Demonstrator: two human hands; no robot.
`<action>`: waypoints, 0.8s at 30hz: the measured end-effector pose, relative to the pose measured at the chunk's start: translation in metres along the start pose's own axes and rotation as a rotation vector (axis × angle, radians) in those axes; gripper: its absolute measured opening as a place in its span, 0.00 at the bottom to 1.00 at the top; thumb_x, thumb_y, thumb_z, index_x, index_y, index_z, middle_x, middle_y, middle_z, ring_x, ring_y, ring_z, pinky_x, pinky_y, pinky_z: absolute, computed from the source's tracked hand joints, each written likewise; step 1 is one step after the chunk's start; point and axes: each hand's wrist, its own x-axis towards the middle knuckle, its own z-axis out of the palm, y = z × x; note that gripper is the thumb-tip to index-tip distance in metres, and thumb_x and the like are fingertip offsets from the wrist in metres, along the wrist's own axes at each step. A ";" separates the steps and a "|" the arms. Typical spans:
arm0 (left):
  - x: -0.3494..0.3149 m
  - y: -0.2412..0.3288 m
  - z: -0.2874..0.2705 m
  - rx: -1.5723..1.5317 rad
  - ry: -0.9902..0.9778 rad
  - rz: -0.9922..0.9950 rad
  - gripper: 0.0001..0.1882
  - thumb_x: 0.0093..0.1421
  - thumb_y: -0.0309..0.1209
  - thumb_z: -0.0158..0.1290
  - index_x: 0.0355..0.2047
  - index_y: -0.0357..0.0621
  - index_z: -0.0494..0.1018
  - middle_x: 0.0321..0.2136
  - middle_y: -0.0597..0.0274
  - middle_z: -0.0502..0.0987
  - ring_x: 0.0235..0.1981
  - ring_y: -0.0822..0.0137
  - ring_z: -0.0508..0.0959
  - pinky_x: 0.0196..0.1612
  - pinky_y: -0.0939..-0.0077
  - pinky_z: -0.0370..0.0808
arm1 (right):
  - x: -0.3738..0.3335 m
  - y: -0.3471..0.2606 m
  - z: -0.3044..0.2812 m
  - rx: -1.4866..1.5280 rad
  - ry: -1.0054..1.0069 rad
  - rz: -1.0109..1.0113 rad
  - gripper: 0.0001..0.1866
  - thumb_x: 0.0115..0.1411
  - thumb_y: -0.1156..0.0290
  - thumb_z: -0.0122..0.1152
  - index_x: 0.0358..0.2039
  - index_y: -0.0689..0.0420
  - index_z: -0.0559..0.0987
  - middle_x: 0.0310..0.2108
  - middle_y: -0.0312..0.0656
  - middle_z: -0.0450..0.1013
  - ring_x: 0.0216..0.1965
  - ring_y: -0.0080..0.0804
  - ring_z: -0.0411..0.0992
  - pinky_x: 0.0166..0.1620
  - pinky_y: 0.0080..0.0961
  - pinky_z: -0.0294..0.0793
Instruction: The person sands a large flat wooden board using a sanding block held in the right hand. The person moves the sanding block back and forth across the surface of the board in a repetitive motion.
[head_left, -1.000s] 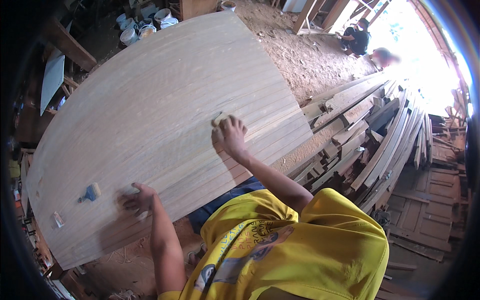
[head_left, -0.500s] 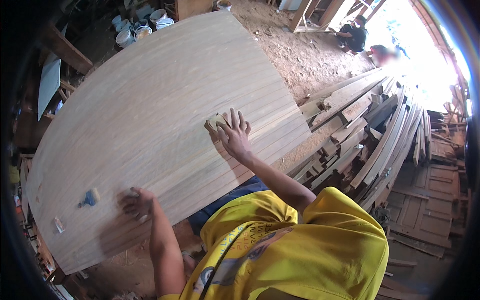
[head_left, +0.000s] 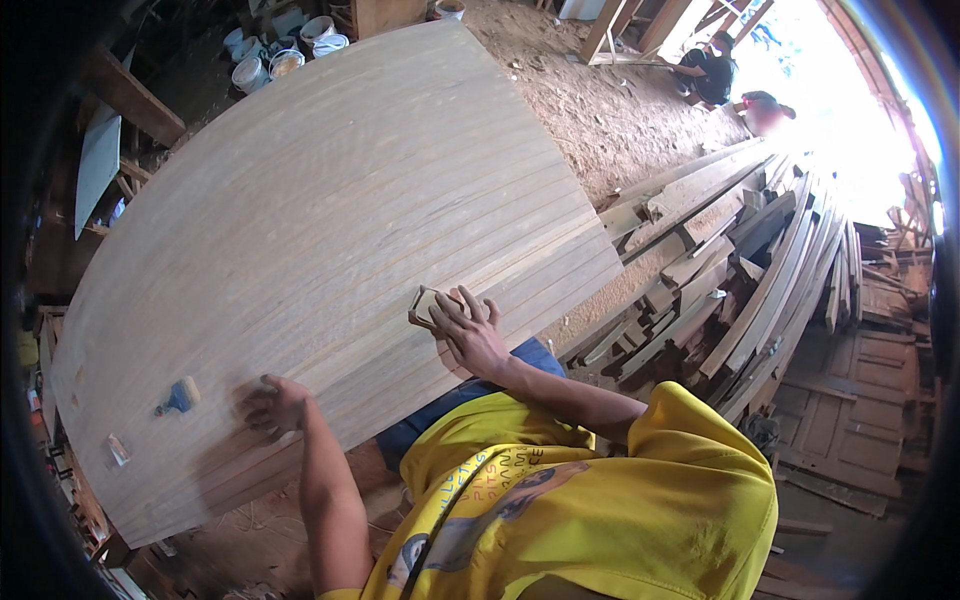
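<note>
A broad wooden panel (head_left: 320,190), pale and grooved by plank lines, fills the space before me. My right hand (head_left: 476,342) is closed around a sanding block (head_left: 427,305) wrapped in tan sandpaper, which rests on the panel near its close edge. Farther left, my left hand (head_left: 275,406) leans on the panel, fingers spread and holding nothing. A paintbrush (head_left: 181,395) with a blue part lies just beyond that hand. Near the panel's left end is a small whitish item (head_left: 118,449), too small to identify.
Several buckets (head_left: 285,62) stand past the panel's far left edge. On the right lies a long pile of boards (head_left: 690,260), with panelled doors (head_left: 845,400) beyond. One person (head_left: 710,72) crouches at the far right beside another person (head_left: 765,108).
My right hand has drawn the sanding block toward me across the panel, bending the arm closer to my body. The left hand stays in about the same place.
</note>
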 end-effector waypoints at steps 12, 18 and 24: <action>0.007 0.002 0.013 0.003 -0.009 -0.011 0.43 0.61 0.63 0.26 0.68 0.49 0.41 0.68 0.43 0.40 0.69 0.44 0.40 0.61 0.32 0.37 | 0.127 -0.032 0.017 0.056 0.239 0.094 0.25 0.61 0.65 0.52 0.59 0.51 0.66 0.64 0.47 0.56 0.66 0.49 0.51 0.60 0.60 0.47; 0.057 -0.044 0.108 1.234 0.718 -0.103 0.43 0.61 0.63 0.24 0.68 0.47 0.42 0.69 0.55 0.42 0.69 0.45 0.40 0.61 0.32 0.38 | 0.110 -0.025 0.013 0.106 0.254 0.032 0.24 0.57 0.68 0.57 0.55 0.52 0.70 0.61 0.45 0.62 0.55 0.47 0.63 0.54 0.51 0.55; 0.030 -0.025 0.067 0.425 0.237 0.012 0.44 0.60 0.64 0.26 0.68 0.48 0.43 0.69 0.56 0.44 0.69 0.46 0.43 0.61 0.32 0.38 | 0.009 -0.014 0.000 0.072 0.148 0.040 0.21 0.55 0.67 0.60 0.51 0.49 0.73 0.60 0.42 0.62 0.55 0.42 0.63 0.55 0.47 0.55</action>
